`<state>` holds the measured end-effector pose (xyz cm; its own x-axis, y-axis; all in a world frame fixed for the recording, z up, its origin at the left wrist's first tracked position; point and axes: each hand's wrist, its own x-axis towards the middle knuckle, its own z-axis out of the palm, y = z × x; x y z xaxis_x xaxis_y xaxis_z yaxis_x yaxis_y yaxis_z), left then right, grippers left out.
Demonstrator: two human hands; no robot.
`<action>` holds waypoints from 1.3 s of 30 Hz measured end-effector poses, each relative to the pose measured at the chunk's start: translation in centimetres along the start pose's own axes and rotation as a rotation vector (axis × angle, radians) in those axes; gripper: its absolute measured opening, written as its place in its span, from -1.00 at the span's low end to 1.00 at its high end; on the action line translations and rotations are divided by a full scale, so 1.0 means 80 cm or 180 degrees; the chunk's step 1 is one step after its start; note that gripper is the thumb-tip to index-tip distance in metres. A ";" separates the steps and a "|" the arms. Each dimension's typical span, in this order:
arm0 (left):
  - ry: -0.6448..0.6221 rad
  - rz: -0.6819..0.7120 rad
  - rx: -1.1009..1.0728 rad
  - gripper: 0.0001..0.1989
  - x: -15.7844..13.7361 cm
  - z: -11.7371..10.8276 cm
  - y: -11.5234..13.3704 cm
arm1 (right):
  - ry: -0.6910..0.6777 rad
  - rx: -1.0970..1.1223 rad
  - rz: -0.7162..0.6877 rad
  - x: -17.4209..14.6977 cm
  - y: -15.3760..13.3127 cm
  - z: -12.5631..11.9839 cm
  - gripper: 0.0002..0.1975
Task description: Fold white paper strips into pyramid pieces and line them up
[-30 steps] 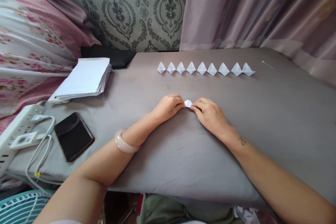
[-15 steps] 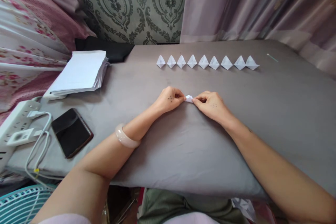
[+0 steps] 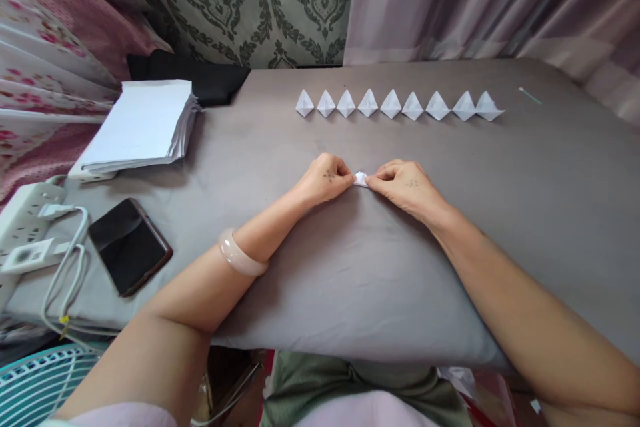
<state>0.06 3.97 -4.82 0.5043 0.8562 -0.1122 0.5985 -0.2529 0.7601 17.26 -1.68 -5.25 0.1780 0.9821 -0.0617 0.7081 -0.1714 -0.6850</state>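
Note:
A small folded white paper piece (image 3: 361,179) is held over the middle of the grey cloth-covered table (image 3: 240,140). My left hand (image 3: 327,178) pinches its left end between thumb and fingers. On the opposite end, my right hand (image 3: 404,184) has the same kind of pinch. The fingers cover both ends of the paper, so only its middle shows. Beyond my hands stands a row of several folded white paper boats (image 3: 369,104), each with a pointed peak.
At the left lie a stack of white paper (image 3: 140,120), a black phone (image 3: 130,247) and a white power strip (image 3: 25,213) with cables. Behind the stack is a black cloth (image 3: 190,77). A thin stick (image 3: 530,95) lies far right. A blue-green fan (image 3: 45,387) stands below.
The view has shifted slightly, so the table things appear a little higher. Both hands keep their pinch on the folded paper, with almost no other movement.

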 end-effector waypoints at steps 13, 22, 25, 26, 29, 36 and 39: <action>0.0102 -0.0055 0.0095 -0.79 0.000 0.005 0.001 | 0.0319 0.0635 -0.0158 -0.008 0.023 0.000 -0.78; 0.0140 -0.0027 -0.0044 -0.81 0.001 0.006 -0.001 | 0.0746 -0.0362 -0.1608 -0.048 -0.002 0.021 -0.65; 0.0151 -0.0008 -0.0046 -0.81 0.001 0.006 -0.001 | 0.0583 -0.0840 -0.1681 -0.055 -0.006 0.028 -0.59; 0.0153 -0.0002 -0.0036 -0.81 0.001 0.007 0.000 | 0.0528 -0.1003 -0.1684 -0.057 -0.007 0.030 -0.58; 0.0195 0.0036 0.0016 -0.82 -0.001 0.007 0.002 | 0.0415 -0.1427 -0.1645 -0.061 -0.012 0.031 -0.56; 0.0213 0.0023 -0.0067 -0.75 -0.001 -0.001 -0.006 | 0.0283 -0.1820 -0.1623 -0.057 -0.015 0.027 -0.61; 0.0302 -0.0030 0.0001 -0.72 -0.002 -0.003 -0.008 | 0.0247 -0.1961 -0.1631 -0.053 -0.019 0.023 -0.64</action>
<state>-0.53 4.10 -5.17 0.4374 0.8974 -0.0582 0.6031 -0.2447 0.7592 14.17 -5.41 -5.31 -0.2403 0.9459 0.2180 0.9602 0.2645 -0.0894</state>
